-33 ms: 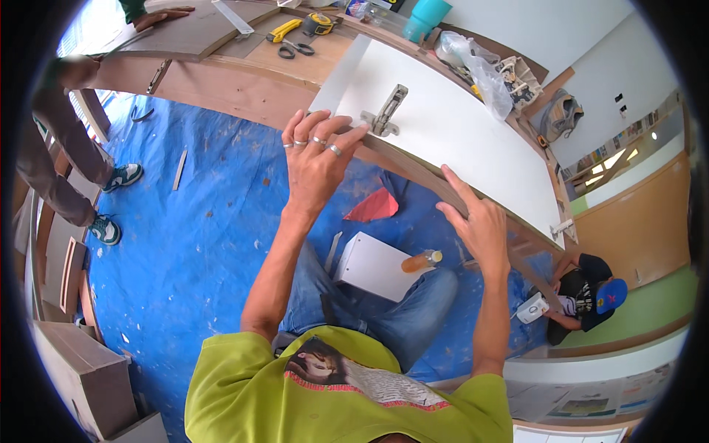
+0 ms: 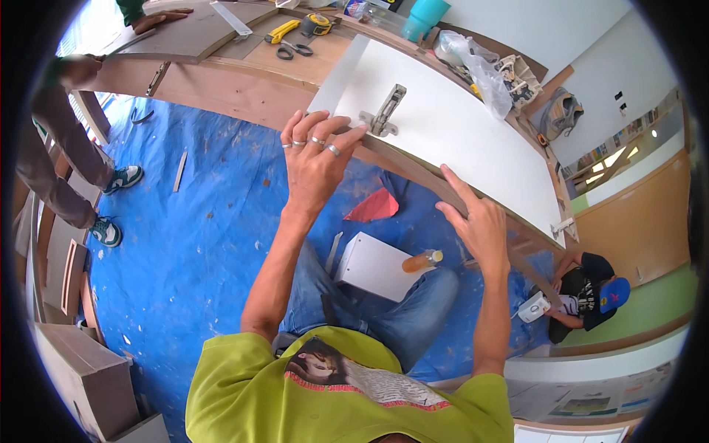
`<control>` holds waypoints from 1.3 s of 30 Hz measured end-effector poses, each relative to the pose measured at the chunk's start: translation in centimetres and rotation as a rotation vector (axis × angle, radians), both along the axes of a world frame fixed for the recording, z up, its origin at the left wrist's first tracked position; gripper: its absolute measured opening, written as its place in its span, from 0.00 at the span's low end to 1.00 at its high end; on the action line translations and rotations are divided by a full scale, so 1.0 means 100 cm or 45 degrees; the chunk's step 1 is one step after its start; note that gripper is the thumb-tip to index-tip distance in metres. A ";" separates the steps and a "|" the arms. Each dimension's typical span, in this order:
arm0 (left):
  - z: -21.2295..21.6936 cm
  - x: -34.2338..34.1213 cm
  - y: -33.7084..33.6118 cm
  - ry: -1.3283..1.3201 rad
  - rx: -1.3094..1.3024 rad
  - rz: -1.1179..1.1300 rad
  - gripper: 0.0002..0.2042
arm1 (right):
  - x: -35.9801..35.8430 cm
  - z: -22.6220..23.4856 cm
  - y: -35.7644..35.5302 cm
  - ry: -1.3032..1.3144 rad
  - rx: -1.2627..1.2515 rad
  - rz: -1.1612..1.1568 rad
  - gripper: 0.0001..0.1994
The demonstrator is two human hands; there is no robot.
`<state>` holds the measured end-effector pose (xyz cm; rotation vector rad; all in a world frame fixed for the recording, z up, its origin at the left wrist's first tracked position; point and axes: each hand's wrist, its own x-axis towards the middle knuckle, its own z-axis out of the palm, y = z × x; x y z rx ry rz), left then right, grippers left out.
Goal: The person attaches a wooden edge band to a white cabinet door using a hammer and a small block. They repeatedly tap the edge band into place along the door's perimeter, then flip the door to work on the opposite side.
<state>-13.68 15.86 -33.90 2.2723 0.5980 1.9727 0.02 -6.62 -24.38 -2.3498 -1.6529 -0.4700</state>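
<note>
Left grip [image 2: 316, 159] curled, right grip [image 2: 481, 230] more outstretched

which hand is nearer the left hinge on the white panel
Left. The left hand is beside the hinge; the right hand is farther right along the edge of the white panel.

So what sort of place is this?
Probably an indoor room used as a woodworking spot. A white panel has a metal hinge, a tape measure and scissors lie nearby, and a blue sheet covers the floor.
</note>
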 end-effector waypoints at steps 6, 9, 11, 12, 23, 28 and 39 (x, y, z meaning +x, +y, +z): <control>-0.001 0.003 0.001 -0.008 -0.008 -0.003 0.14 | 0.006 -0.004 0.000 -0.003 0.043 0.049 0.30; -0.002 0.004 0.002 -0.014 -0.014 -0.008 0.14 | 0.010 -0.005 0.001 0.012 0.045 0.059 0.30; -0.002 0.004 0.003 -0.012 -0.019 -0.009 0.13 | 0.013 -0.005 0.002 0.016 0.044 0.056 0.30; 0.000 0.004 0.002 -0.004 -0.026 -0.008 0.13 | 0.013 -0.004 0.002 0.022 0.035 0.045 0.30; 0.008 0.010 -0.023 0.163 0.096 -0.055 0.22 | 0.018 -0.004 0.002 0.086 0.065 0.068 0.29; 0.003 0.023 -0.025 0.202 0.088 -0.082 0.22 | 0.017 0.000 0.002 0.126 0.038 0.059 0.29; -0.002 0.026 -0.021 0.104 0.096 -0.076 0.21 | 0.019 -0.001 0.003 0.203 0.029 0.003 0.31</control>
